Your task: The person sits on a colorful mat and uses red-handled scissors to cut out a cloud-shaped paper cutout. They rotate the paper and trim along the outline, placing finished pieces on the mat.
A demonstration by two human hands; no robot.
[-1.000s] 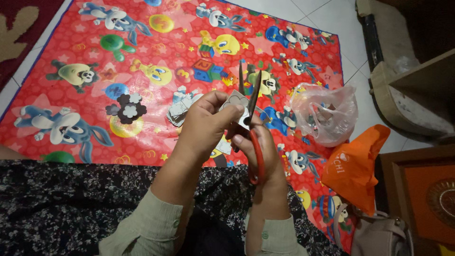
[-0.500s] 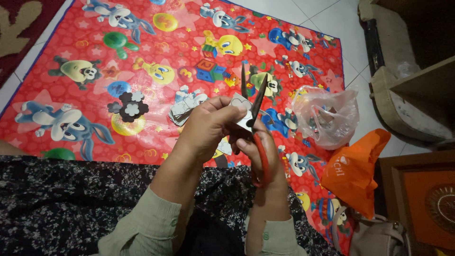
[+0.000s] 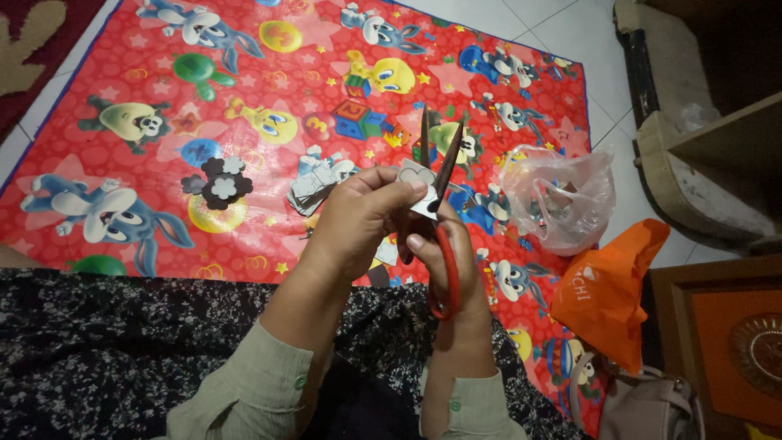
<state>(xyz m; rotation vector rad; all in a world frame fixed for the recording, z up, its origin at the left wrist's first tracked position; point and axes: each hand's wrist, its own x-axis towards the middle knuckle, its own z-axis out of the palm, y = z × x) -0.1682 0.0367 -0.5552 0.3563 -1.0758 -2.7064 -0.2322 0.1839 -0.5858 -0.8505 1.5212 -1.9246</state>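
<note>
The red cartoon mat (image 3: 244, 106) runs off the top and left edges, and its near part is hidden under a dark flowered cloth (image 3: 122, 350) across the lap. An orange bag (image 3: 607, 293) and a clear plastic bag (image 3: 562, 200) lie at the mat's right edge; what is in the clear bag is hard to make out. A beige bag (image 3: 643, 407) is cut off at the bottom. A stack of grey cutouts (image 3: 314, 187) on the mat is partly covered by the left hand (image 3: 358, 220), and a dark flower cutout (image 3: 218, 181) lies left of it.

The left grip is closed on a small grey card (image 3: 417, 183) with a heart outline, pinched between thumb and fingertips above the mat. The right hand (image 3: 448, 261) has its grip shut through the red handles of the scissors (image 3: 440, 204); most of its fingers are hidden behind the handles. The blades stand apart in a narrow V, pointing up, with the card's right edge between them.
</note>
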